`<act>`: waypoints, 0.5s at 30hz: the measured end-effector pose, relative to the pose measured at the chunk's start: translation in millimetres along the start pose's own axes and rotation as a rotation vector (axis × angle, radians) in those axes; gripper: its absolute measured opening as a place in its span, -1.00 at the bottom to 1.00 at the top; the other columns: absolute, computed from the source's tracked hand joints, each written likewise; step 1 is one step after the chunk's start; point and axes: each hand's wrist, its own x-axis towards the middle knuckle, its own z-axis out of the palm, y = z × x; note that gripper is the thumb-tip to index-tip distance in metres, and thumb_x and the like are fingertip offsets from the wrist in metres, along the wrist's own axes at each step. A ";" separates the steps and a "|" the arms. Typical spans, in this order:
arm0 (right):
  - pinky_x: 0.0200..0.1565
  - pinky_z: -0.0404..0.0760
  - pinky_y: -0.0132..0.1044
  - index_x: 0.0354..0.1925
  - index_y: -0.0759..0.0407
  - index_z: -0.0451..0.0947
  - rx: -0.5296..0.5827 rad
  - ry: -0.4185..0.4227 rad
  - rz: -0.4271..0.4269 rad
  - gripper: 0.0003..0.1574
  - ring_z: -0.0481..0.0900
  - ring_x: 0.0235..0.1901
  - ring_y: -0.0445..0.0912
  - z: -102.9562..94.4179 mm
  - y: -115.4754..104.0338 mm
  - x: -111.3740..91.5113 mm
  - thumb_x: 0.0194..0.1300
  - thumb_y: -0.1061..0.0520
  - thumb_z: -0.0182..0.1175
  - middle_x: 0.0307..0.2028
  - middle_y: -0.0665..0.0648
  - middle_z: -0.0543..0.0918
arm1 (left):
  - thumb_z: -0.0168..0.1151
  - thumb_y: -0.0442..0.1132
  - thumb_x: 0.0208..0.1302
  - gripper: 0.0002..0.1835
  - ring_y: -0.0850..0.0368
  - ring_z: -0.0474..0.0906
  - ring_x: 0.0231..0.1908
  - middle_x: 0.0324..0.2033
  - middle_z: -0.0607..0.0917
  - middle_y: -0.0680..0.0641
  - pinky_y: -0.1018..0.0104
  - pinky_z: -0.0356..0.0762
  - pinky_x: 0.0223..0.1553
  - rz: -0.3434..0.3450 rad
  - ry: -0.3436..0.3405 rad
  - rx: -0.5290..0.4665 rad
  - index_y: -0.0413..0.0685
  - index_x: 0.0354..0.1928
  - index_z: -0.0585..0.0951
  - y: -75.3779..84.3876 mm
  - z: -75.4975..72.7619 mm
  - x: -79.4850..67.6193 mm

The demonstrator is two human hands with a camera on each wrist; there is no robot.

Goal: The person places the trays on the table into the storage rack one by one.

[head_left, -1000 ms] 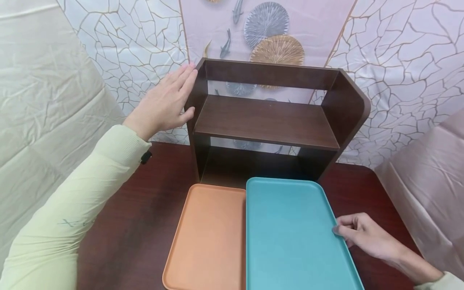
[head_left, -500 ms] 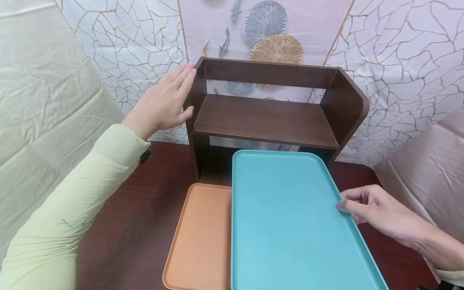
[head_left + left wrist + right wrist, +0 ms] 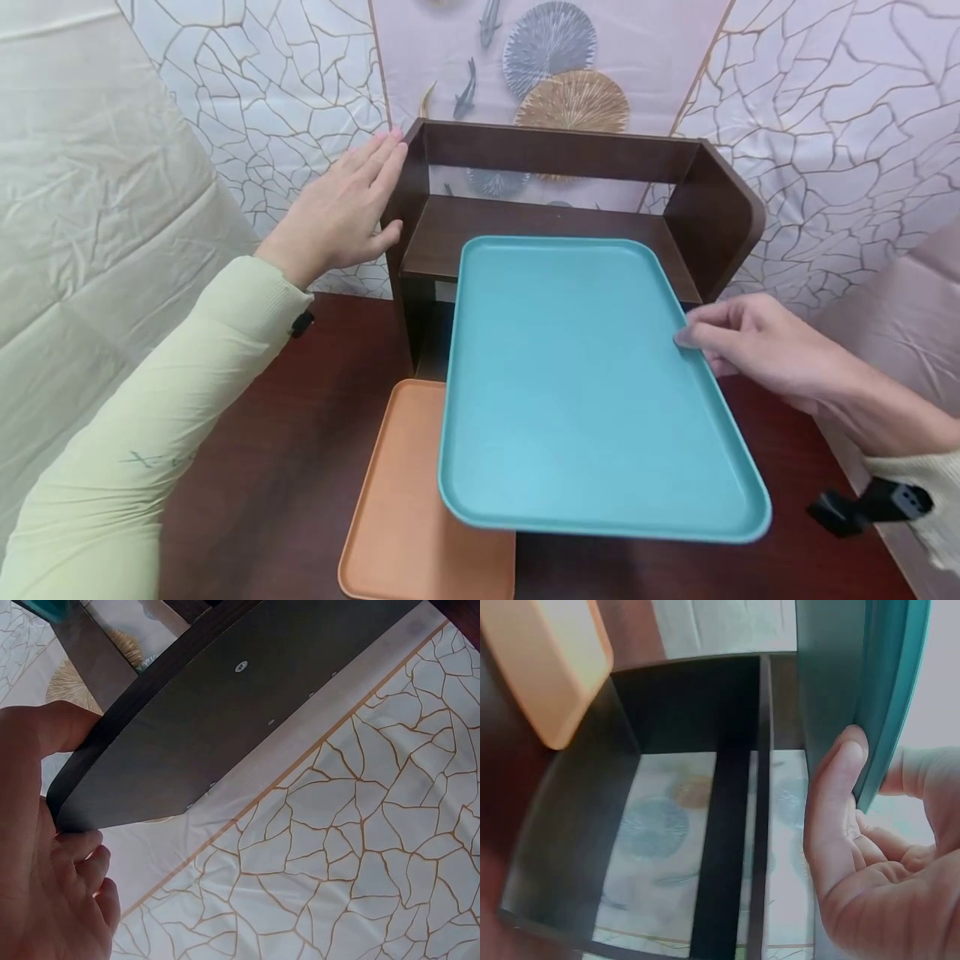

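Left hand [image 3: 333, 208], fingers straight, lies along the left side of the brown shelf [image 3: 555, 150], seemingly steadying it. Right hand [image 3: 772, 350] pinches the blue tray [image 3: 585, 383] by its right rim, thumb above, fingers beneath, likely against tipping, and it's aloft before the shelf, partly hiding the orange tray [image 3: 397, 483]!

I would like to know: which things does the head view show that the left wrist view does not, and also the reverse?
Only the head view shows the right hand gripping the teal tray, the orange tray and the left sleeve.

Only the left wrist view shows a screw head on the outer side of the shelf.

Both show the shelf, the left hand at its side and the cracked-pattern cloth. A teal patch in the wrist view's upper left is probably the teal tray.
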 end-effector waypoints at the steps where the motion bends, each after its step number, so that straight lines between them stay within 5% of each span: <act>1: -0.26 0.71 -0.38 -0.12 0.44 0.58 -0.004 0.009 0.002 -0.70 0.46 -0.55 -0.19 -0.6 -4.3 5.8 0.58 0.18 0.08 -0.63 -0.04 0.37 | 0.04 -0.05 0.50 -0.08 -0.22 -0.13 0.71 0.70 -0.07 -0.30 -0.16 -0.05 0.70 -0.003 -0.006 -0.001 -0.38 0.66 -0.10 -0.1 -0.3 0.0; 15: -0.16 0.79 -0.42 0.03 0.50 0.58 0.059 0.070 0.039 -0.62 0.53 -0.45 -0.29 -4.8 -32.7 78.0 0.54 0.17 0.08 -0.54 -0.10 0.51 | 0.03 -0.03 0.51 -0.07 -0.22 -0.16 0.71 0.70 -0.07 -0.32 -0.15 -0.06 0.70 -0.024 -0.040 0.026 -0.39 0.66 -0.11 1.8 -3.6 -1.2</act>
